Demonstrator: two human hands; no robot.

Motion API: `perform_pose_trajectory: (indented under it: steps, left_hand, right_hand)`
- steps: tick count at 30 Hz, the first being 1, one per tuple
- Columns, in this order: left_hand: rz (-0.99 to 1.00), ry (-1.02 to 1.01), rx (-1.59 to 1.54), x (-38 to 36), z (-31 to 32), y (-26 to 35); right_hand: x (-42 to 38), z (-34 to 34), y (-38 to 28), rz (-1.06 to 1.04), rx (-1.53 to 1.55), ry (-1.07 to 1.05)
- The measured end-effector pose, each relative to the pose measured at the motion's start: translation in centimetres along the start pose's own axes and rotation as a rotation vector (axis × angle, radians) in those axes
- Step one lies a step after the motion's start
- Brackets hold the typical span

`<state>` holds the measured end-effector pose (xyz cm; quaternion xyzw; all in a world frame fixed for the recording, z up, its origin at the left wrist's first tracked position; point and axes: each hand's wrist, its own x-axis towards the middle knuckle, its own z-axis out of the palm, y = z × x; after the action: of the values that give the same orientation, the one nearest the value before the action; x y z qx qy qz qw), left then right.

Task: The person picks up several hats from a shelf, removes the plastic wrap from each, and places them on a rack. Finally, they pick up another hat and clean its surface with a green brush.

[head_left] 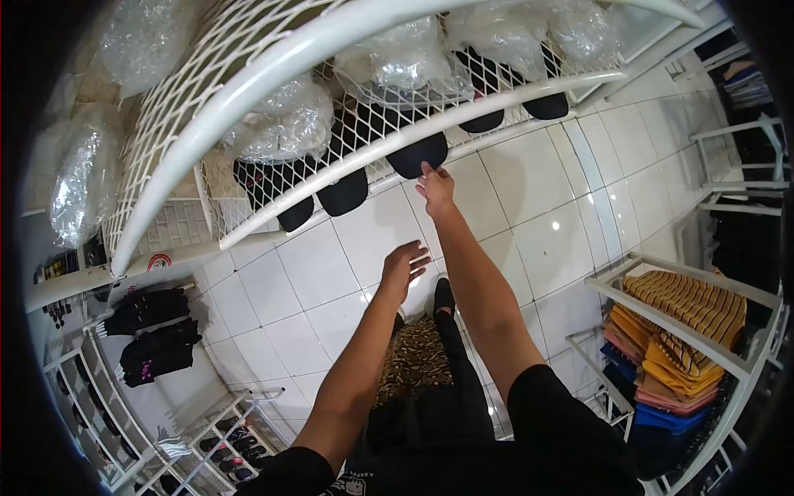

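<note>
My right hand (436, 190) reaches up to a black cap (420, 157) on the lower mesh shelf. Its fingertips pinch the front edge of the brim, which juts out past the shelf's white rail. The crown of that cap is partly hidden behind the mesh. Lower down, my left hand (403, 269) hovers over the tiled floor with its fingers apart, holding nothing. Another black cap (343, 193) sticks out from the same shelf, left of the one I touch, and further caps line the row on both sides.
Clear plastic-wrapped bundles (285, 120) fill the upper part of the curved white mesh rack (248, 70). Folded clothes (670, 364) are stacked on a white-framed stand at right. Black garments (157, 335) hang at left, above a rack of footwear (236, 450).
</note>
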<state>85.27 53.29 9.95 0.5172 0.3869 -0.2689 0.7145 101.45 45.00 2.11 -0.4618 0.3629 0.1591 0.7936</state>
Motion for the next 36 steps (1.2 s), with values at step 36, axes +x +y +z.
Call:
perform_pose_trajectory:
  steps: [36]
  left_hand:
    - [0.058, -1.372, 0.658, -30.8, 9.1, -10.0]
  right_hand:
    - [-69.9, -27.8, 4.1, -0.954, -0.437, 0.828]
